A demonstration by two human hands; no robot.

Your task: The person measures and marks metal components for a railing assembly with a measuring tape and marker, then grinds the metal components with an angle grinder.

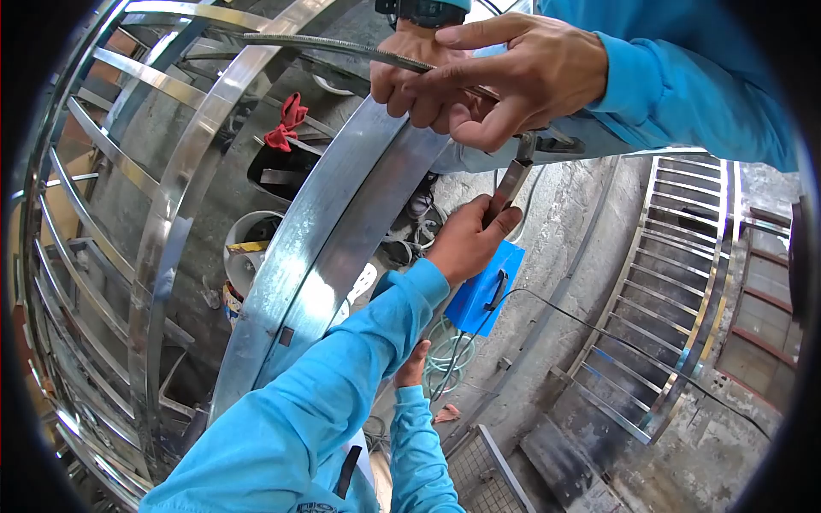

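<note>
My left hand (469, 243) is closed around a short metal handle (514, 178) above the blue box. My right hand (414, 362) is lower, beside my left sleeve; most of its fingers are hidden, and any hold is unclear. Another person's two hands (539, 73) reach in from the top, one wearing a dark watch (419, 10). They are on a thin ridged metal bar (342, 47), just above the handle's upper end. Curved shiny metal beams (295, 248) run beneath and left of the hands.
A curved metal frame (171, 179) fills the left side. Beyond the beams are a bucket (242, 256) and red cloth (286, 121). A blue box (483, 295) with cables and hose stands on the floor, with a ladder-like metal frame (637, 295) to the right.
</note>
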